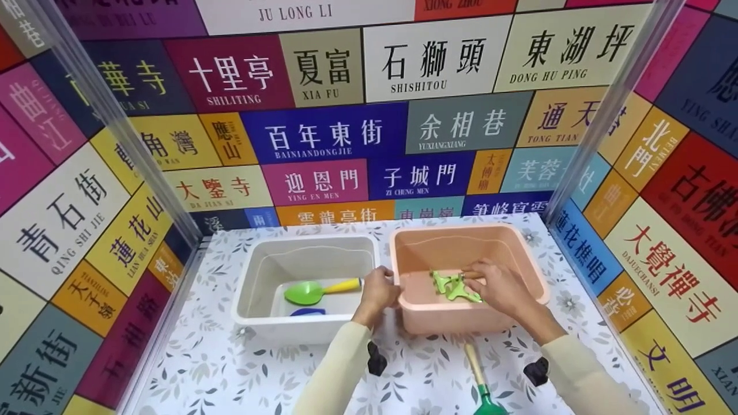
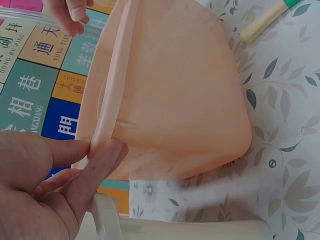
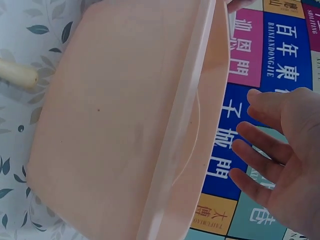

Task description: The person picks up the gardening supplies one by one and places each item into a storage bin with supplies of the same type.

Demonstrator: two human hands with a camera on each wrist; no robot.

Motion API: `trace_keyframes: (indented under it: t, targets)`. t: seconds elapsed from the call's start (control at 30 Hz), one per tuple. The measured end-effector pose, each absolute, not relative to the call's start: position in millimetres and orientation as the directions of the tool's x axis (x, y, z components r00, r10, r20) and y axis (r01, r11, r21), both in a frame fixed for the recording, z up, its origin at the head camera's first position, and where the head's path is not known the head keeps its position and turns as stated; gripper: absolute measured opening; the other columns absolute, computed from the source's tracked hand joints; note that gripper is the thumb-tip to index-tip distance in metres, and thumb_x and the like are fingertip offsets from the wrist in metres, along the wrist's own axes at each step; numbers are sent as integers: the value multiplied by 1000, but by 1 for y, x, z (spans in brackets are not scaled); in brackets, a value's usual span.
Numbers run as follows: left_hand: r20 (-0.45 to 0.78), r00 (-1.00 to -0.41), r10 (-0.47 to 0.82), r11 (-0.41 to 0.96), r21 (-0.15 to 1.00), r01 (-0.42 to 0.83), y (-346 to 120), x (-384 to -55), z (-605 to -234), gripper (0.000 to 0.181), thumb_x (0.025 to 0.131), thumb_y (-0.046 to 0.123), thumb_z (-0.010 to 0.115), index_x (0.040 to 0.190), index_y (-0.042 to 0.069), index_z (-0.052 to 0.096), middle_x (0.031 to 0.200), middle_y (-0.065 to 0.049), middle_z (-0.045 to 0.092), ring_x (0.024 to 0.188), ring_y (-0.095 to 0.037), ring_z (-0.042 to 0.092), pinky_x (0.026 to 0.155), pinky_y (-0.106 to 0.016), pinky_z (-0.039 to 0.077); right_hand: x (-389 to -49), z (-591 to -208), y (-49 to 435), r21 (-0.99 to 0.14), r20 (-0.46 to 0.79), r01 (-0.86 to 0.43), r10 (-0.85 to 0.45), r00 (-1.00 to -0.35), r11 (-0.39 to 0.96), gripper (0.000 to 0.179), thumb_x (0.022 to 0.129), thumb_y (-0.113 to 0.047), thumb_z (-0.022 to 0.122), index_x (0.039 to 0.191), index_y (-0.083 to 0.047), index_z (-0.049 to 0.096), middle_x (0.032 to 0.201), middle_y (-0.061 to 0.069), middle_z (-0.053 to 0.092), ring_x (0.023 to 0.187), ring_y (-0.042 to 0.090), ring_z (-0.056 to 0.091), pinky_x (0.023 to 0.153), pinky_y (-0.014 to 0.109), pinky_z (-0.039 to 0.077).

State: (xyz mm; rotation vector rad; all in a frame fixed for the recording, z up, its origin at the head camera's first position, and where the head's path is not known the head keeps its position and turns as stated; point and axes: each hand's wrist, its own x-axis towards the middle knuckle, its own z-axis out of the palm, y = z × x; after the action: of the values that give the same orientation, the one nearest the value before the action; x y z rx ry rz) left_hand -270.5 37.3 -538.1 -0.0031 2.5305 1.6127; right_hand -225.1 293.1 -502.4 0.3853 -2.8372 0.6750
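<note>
My left hand [image 1: 380, 291] pinches the near left rim of a peach plastic bin [image 1: 455, 317] between thumb and fingers; the left wrist view shows this grip [image 2: 65, 180] close up. My right hand [image 1: 501, 288] is over the right side of the same bin, fingers loosely bent. In the right wrist view that hand [image 3: 280, 150] has nothing between its fingers. Inside the bin lie light green, irregularly shaped pieces [image 1: 458, 288], partly hidden by the right hand. To the left stands a white bin [image 1: 288, 331] with a green toy shovel [image 1: 305, 293] with a yellow handle.
A blue object [image 1: 308, 312] shows at the white bin's near wall. In front of the peach bin lies a green tool with a wooden handle [image 1: 475, 366], its head cut off by the frame. Sign-patterned panels [image 1: 323, 132] enclose the leaf-print table [image 1: 196, 369] at the back and sides.
</note>
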Motion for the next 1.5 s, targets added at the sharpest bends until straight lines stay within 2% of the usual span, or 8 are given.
trace_keyframes:
  t: [0.23, 0.53, 0.8, 0.9, 1.03, 1.13, 1.27, 1.5]
  targets:
    - [-130, -988, 82, 411, 908, -85, 38, -269, -536, 36, 79, -9, 66, 114, -12, 59, 86, -25, 71, 57, -23, 71, 49, -32, 62, -207, -509, 290, -474, 265, -284, -173, -949, 833, 27, 89, -16, 74, 116, -10, 73, 119, 11, 69, 113, 38, 65, 94, 58, 55]
    - [-140, -986, 96, 397, 913, -91, 37, -273, -538, 34, 80, -8, 68, 112, -12, 59, 91, -25, 73, 66, -28, 74, 52, -33, 63, -189, -521, 286, -504, 348, -303, -131, -928, 809, 27, 86, -13, 78, 112, -11, 75, 119, 8, 71, 109, 36, 68, 90, 54, 59]
    - [-140, -984, 109, 394, 915, -86, 35, -273, -538, 33, 77, -8, 67, 109, -11, 59, 84, -20, 72, 61, -21, 71, 52, -31, 63, -178, -537, 284, -503, 439, -383, -153, -886, 774, 18, 87, -5, 75, 104, -12, 77, 100, -1, 72, 83, 15, 69, 69, 31, 61]
    - [-140, -985, 103, 404, 911, -87, 36, -272, -538, 33, 78, -8, 67, 110, -11, 59, 86, -21, 72, 61, -22, 71, 54, -33, 64, -173, -545, 283, -522, 464, -423, -169, -869, 741, 20, 85, 0, 75, 101, -12, 78, 97, -3, 72, 84, 13, 69, 71, 31, 61]
    - [-154, -984, 92, 414, 904, -103, 38, -274, -541, 35, 79, -8, 67, 113, -10, 59, 88, -20, 71, 62, -23, 72, 57, -36, 65, -167, -558, 284, -536, 491, -450, -170, -855, 715, 25, 81, 5, 76, 99, -12, 78, 97, -5, 73, 94, 17, 71, 82, 37, 62]
    - [-166, -982, 93, 407, 906, -115, 38, -275, -542, 36, 79, -9, 67, 115, -10, 59, 88, -19, 71, 62, -21, 71, 55, -34, 64, -162, -569, 286, -561, 479, -440, -159, -863, 701, 29, 79, 7, 77, 101, -12, 78, 99, -6, 74, 96, 17, 71, 85, 36, 62]
    - [-163, -982, 91, 387, 915, -115, 36, -274, -539, 37, 79, -10, 67, 115, -11, 58, 88, -19, 70, 58, -20, 68, 52, -32, 63, -156, -585, 290, -597, 449, -408, -133, -883, 690, 28, 80, 5, 77, 103, -11, 78, 99, -4, 74, 89, 14, 69, 77, 29, 61]
    - [-150, -983, 101, 377, 920, -102, 37, -270, -536, 35, 80, -10, 65, 114, -12, 57, 86, -23, 71, 56, -21, 69, 59, -41, 65, -146, -607, 299, -689, 280, -255, -75, -957, 678, 24, 86, 0, 74, 108, -10, 76, 100, -2, 72, 85, 7, 64, 76, 36, 61]
